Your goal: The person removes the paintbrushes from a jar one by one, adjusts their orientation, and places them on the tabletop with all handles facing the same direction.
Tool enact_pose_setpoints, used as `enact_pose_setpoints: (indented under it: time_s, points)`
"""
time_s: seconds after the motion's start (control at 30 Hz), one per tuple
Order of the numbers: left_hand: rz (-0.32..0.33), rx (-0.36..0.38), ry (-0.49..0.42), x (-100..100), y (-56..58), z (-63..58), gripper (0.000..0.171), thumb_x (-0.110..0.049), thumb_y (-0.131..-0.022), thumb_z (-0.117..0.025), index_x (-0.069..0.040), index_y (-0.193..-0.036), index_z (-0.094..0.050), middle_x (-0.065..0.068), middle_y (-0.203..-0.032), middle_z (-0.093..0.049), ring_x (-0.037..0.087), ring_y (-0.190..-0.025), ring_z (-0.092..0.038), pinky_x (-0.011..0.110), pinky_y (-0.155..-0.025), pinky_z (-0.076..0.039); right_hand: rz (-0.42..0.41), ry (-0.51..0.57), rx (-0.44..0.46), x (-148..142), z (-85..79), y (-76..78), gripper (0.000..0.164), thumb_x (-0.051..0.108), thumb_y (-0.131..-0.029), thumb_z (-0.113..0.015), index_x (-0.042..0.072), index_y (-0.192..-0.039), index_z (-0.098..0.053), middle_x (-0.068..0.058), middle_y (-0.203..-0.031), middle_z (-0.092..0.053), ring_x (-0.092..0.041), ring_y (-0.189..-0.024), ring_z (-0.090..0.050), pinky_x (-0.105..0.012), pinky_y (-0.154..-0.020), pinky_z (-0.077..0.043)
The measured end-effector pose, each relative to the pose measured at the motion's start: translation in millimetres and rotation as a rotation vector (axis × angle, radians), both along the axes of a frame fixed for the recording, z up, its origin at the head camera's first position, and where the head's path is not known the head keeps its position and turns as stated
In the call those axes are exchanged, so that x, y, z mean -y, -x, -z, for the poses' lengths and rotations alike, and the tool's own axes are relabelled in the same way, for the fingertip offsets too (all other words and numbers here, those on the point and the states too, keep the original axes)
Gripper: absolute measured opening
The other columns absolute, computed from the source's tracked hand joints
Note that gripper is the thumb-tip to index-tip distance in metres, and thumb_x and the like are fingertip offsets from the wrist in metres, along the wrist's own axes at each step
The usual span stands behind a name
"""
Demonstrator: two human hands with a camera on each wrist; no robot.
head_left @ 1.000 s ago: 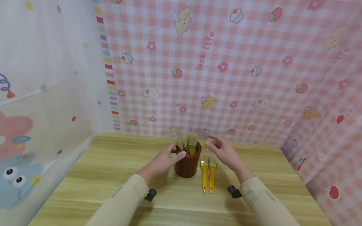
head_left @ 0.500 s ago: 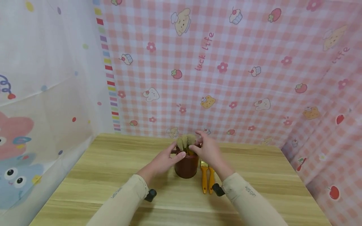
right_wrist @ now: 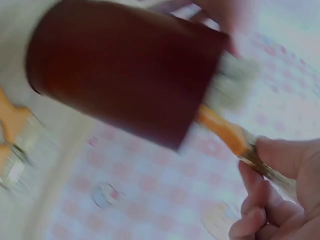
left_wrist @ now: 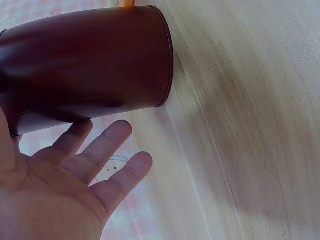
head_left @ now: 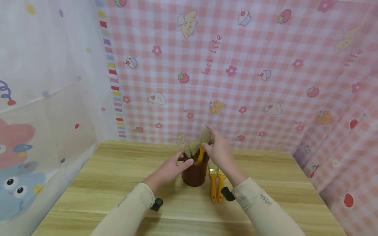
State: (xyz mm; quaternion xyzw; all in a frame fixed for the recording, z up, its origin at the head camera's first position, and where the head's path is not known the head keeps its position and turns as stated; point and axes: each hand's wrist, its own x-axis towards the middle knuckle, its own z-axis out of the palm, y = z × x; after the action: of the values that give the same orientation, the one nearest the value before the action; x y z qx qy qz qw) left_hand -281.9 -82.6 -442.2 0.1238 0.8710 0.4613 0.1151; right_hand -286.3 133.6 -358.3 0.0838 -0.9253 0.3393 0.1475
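Note:
A dark brown mug (head_left: 194, 175) stands upright on the table with several paintbrushes in it, bristles (head_left: 192, 149) up. My left hand (head_left: 170, 169) holds the mug at the rim by its handle side, thumb over the near edge; in the left wrist view its other fingers (left_wrist: 122, 180) spread beside the mug wall (left_wrist: 85, 65). Above the rim, my right hand (head_left: 220, 152) pinches one paintbrush (right_wrist: 225, 132) at its metal band, the orange handle slanting down into the mug. The handle's lower end is hidden inside.
Two orange-handled paintbrushes (head_left: 213, 188) lie side by side right of the mug, below my right hand. The wooden table (head_left: 124, 177) meets a pink checked cloth (head_left: 165, 111) behind, with a white cloth (head_left: 59, 108) at the left.
My right hand has come left from above the lying brushes to the mug, taken hold of a paintbrush and raised it partway out. The left hand has stayed at the mug.

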Motion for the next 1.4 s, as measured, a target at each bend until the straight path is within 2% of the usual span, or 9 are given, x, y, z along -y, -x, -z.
enact_pose_setpoints:
  time_s: [0.2, 0.33, 0.43, 0.53, 0.67, 0.8, 1.03, 1.2, 1.4]
  points:
    - [-0.008, -0.008, 0.006, 1, -0.1, -0.7, 0.091, -0.072, -0.103, -0.053, -0.028, -0.174, -0.017, 0.014, -0.166, -0.049, 0.038, -0.155, -0.045, 0.061, -0.124, -0.04, 0.019, 0.294, -0.067, -41, -36.1, 4.4, 0.066, 0.017, -0.102, -0.075, 0.023, -0.162, -0.047, -0.022, -0.109, -0.078, -0.027, -0.091, -0.076, -0.028, -0.071, -0.06]
    - [-0.009, -0.006, 0.006, 1, -0.3, 0.0, 0.093, -0.075, -0.101, -0.053, -0.029, -0.174, -0.017, 0.013, -0.166, -0.049, 0.037, -0.156, -0.044, 0.061, -0.125, -0.039, 0.006, 0.362, 0.003, -83, -38.5, 13.2, 0.069, 0.016, -0.103, -0.073, 0.025, -0.165, -0.043, -0.027, -0.112, -0.076, -0.017, -0.085, -0.075, -0.023, -0.071, -0.06]
    - [-0.007, -0.003, 0.001, 1, -0.5, 0.6, 0.092, -0.074, -0.102, -0.053, -0.03, -0.174, -0.017, 0.012, -0.167, -0.048, 0.037, -0.156, -0.044, 0.061, -0.125, -0.039, -0.043, 0.351, 0.16, -118, -25.1, 22.6, 0.074, 0.017, -0.104, -0.073, 0.024, -0.168, -0.038, -0.029, -0.118, -0.075, -0.013, -0.083, -0.077, -0.024, -0.074, -0.063]
    - [-0.011, -0.004, -0.001, 2, -0.6, 1.1, 0.09, -0.072, -0.103, -0.053, -0.03, -0.174, -0.017, 0.012, -0.166, -0.049, 0.038, -0.156, -0.044, 0.062, -0.124, -0.039, -0.086, 0.339, 0.344, -146, -0.7, 29.4, 0.076, 0.015, -0.105, -0.071, 0.017, -0.17, -0.032, -0.029, -0.123, -0.074, -0.016, -0.09, -0.079, -0.029, -0.081, -0.066]
    - [-0.012, -0.006, -0.001, 2, -0.2, 2.4, 0.09, -0.072, -0.103, -0.053, -0.029, -0.174, -0.017, 0.012, -0.166, -0.049, 0.038, -0.155, -0.044, 0.062, -0.124, -0.039, -0.13, 0.289, 0.526, -172, 39.2, 32.1, 0.074, 0.011, -0.107, -0.067, 0.006, -0.17, -0.028, -0.021, -0.112, -0.077, -0.02, -0.093, -0.078, -0.035, -0.084, -0.066]
    - [-0.01, -0.004, -0.006, 1, 1.0, 3.8, 0.091, -0.072, -0.103, -0.053, -0.03, -0.174, -0.016, 0.012, -0.167, -0.048, 0.037, -0.156, -0.044, 0.061, -0.124, -0.039, -0.164, 0.257, 0.639, -180, 73.4, 33.2, 0.072, 0.01, -0.108, -0.065, 0.004, -0.169, -0.028, -0.01, -0.098, -0.078, -0.018, -0.084, -0.072, -0.037, -0.078, -0.063]
    - [0.002, -0.008, -0.01, 0, 1.4, 3.2, 0.092, -0.072, -0.102, -0.053, -0.029, -0.174, -0.016, 0.013, -0.168, -0.046, 0.038, -0.157, -0.042, 0.061, -0.124, -0.039, -0.196, 0.192, 0.672, -166, 103.2, 34.0, 0.072, 0.011, -0.105, -0.069, 0.002, -0.167, -0.034, -0.013, -0.086, -0.077, -0.018, -0.074, -0.073, -0.031, -0.068, -0.06]
    - [-0.001, -0.009, -0.008, -1, 1.2, 3.1, 0.091, -0.072, -0.103, -0.053, -0.029, -0.174, -0.015, 0.014, -0.168, -0.046, 0.037, -0.157, -0.042, 0.061, -0.124, -0.039, -0.177, 0.124, 0.637, -154, 109.2, 35.5, 0.069, 0.01, -0.104, -0.07, 0.002, -0.165, -0.039, -0.012, -0.079, -0.074, -0.017, -0.068, -0.068, -0.031, -0.063, -0.057]
    - [-0.007, -0.014, -0.001, 1, 0.8, 3.2, 0.09, -0.071, -0.103, -0.053, -0.03, -0.174, -0.015, 0.013, -0.167, -0.048, 0.037, -0.156, -0.043, 0.061, -0.125, -0.039, -0.152, 0.05, 0.622, -145, 109.7, 38.8, 0.065, 0.011, -0.102, -0.073, 0.002, -0.16, -0.047, -0.01, -0.081, -0.074, -0.014, -0.066, -0.06, -0.03, -0.064, -0.055]
